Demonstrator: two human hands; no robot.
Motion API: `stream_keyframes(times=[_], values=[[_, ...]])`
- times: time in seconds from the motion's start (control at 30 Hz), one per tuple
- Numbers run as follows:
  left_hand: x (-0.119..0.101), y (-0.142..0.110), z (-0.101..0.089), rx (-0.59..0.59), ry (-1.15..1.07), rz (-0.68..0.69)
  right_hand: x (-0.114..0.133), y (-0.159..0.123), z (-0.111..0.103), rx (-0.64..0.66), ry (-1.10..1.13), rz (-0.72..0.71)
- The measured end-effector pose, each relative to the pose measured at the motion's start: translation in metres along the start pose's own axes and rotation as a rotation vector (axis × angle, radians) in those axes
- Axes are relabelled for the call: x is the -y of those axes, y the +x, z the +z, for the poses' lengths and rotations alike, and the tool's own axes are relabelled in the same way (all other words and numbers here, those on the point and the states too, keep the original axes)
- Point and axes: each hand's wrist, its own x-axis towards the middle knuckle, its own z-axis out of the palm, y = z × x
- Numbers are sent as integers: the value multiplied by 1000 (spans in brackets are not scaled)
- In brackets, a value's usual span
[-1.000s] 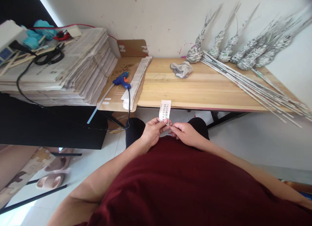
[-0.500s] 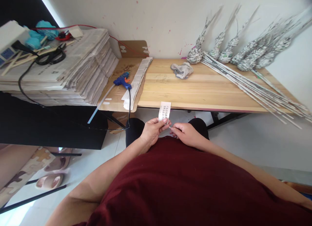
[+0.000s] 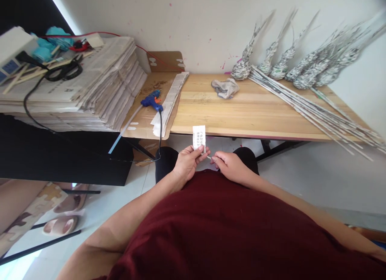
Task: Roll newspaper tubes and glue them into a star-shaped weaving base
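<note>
Held near the front edge of the wooden surface [image 3: 205, 113], in view between dark-clad knees [image 3: 167, 159]: a printed paper strip [image 3: 199, 135], its lower end pinched in the left hand [image 3: 185, 163], grip closed with thumb on top. Just beside, the right hand [image 3: 229, 164], thumb against curled fingers, grip closed on one end of a thin pale roll [image 3: 209, 157] spanning the small gap between both hands. Cannot tell whether joined to the strip.

Beyond, on cardboard [image 3: 134, 129] at the left, a blue glue gun [image 3: 152, 103], with folded newspaper strips [image 3: 171, 101] just beside. Toward the wall [image 3: 187, 30], a crumpled grey cloth [image 3: 225, 88]. To the right, slim paper rods [image 3: 297, 105], some overhanging the front edge, and bulbous woven-paper pieces [image 3: 241, 68] along the wall. Farther left, a tall newspaper stack [image 3: 113, 89], topped with a coiled black cable [image 3: 64, 70].
</note>
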Motion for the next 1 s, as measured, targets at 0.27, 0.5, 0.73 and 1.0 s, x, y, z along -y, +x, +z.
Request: stream_keyframes(times=[0.27,0.5,0.73,1.0], values=[[-1,-2,0,17,2,5,3,0,1,12,19,22],[-3,-3,2,-13,10,12,3,0,2,-22,65,13],[-3,-4,3,0,28,2,4,0,1,20,61,68],[-6,-4,6,12,21,10,6,1,0,-32,65,5]])
